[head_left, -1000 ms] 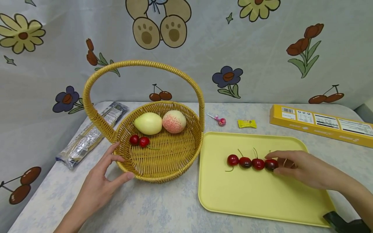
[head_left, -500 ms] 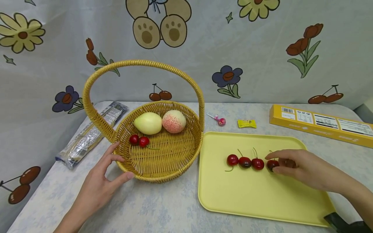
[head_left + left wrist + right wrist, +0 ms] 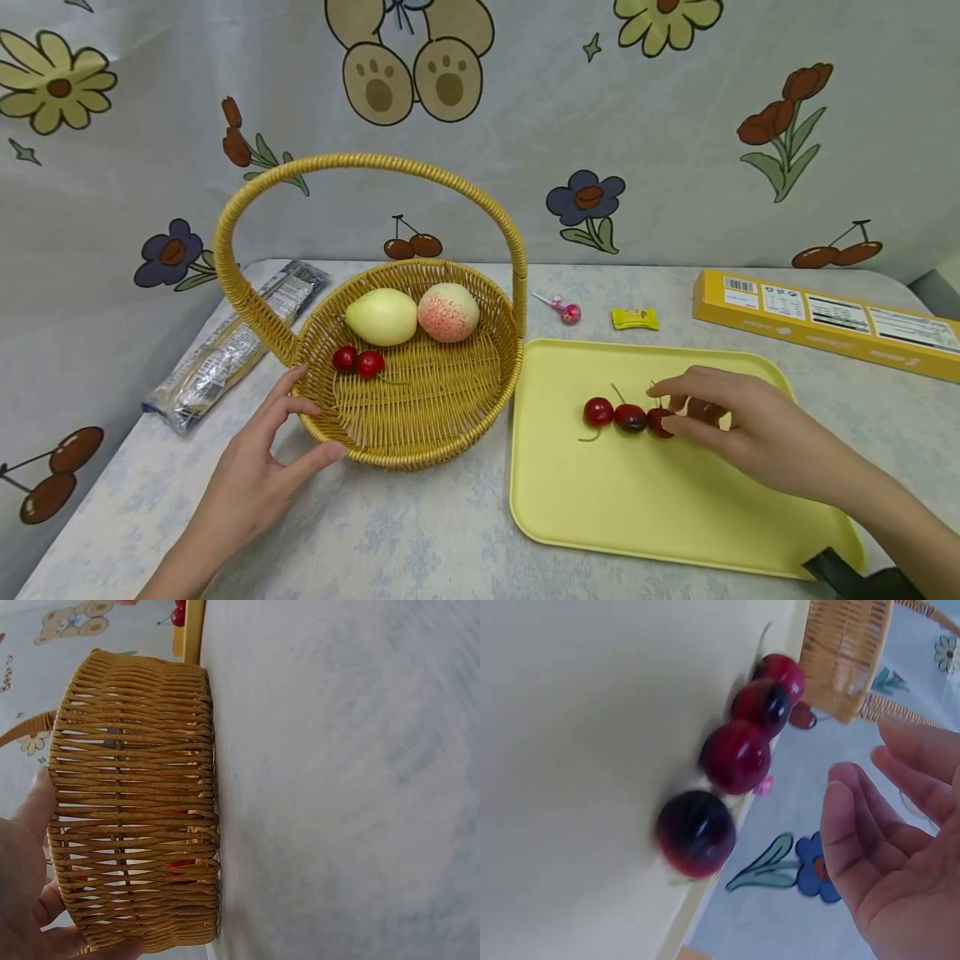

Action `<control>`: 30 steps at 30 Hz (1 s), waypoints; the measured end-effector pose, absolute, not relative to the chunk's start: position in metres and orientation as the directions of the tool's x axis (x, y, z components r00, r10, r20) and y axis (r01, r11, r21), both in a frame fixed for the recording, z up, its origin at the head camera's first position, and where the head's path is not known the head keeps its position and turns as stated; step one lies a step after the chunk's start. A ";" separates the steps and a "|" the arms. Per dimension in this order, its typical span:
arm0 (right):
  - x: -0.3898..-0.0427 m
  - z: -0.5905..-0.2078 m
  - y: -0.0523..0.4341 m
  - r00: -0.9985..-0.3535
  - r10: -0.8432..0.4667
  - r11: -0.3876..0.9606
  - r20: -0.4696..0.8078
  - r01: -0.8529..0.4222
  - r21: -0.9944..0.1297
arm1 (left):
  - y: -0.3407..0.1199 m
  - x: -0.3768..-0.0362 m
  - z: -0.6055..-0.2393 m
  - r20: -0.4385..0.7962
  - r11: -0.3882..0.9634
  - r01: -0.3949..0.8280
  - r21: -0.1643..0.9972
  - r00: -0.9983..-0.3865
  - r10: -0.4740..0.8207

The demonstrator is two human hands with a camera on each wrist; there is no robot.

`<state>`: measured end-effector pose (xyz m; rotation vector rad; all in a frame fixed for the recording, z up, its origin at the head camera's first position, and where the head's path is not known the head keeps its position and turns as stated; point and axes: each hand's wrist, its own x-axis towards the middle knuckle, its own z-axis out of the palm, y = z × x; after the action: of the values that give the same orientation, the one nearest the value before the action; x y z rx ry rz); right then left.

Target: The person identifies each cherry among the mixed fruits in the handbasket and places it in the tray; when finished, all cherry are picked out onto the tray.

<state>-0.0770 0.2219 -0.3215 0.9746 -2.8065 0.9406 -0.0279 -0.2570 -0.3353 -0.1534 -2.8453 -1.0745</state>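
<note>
Cartoon flowers, cherries and bear paws cover the cloth hung behind the desk (image 3: 420, 533), which wears a pale blue patterned cover. Toward the left edge sits a yellow wicker basket (image 3: 420, 454) with a tall arched handle; inside it lie a pale green fruit (image 3: 382, 317), a pink speckled peach (image 3: 448, 312) and two red cherries (image 3: 358, 362). The left hand (image 3: 255, 475) rests against the basket's near left wall, fingers relaxed and spread, thumb touching the rim; the left wrist view shows fingertips on the woven side.

Just right of the basket lies a yellow tray (image 3: 637, 508). A row of cherries (image 3: 630, 417) stands in its far half. The right hand (image 3: 738, 429) hovers over the right end of the row, fingers loosely curved and apart; the right wrist view shows an open palm beside four cherries (image 3: 727, 765), holding none.

Along the far edge lie a pink lollipop (image 3: 564, 309), a small yellow packet (image 3: 635, 318) and a long yellow box (image 3: 825, 321). A silver wrapped pack (image 3: 232, 346) lies near the far left corner.
</note>
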 end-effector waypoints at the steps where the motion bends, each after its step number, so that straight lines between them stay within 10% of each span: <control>1: -0.077 -0.319 0.216 -0.801 -0.555 0.613 0.225 -0.576 -0.541 | -0.257 -0.028 -0.335 0.121 0.749 0.123 0.651 -0.991 0.058; 18: -0.098 -0.275 0.114 -0.650 -0.703 0.460 0.288 -0.725 -0.513 | -0.258 -0.029 -0.331 0.102 0.731 0.121 0.672 -0.992 0.070; 30: -0.138 -0.261 0.025 -0.504 -0.863 0.433 0.044 -0.780 -0.452 | -0.259 -0.029 -0.332 0.091 0.726 0.112 0.679 -0.994 0.068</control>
<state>-0.1381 0.0253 -0.2607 1.6375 -2.8180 0.7114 -0.0294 -0.2592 -0.3316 -0.1491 -2.8622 -1.1324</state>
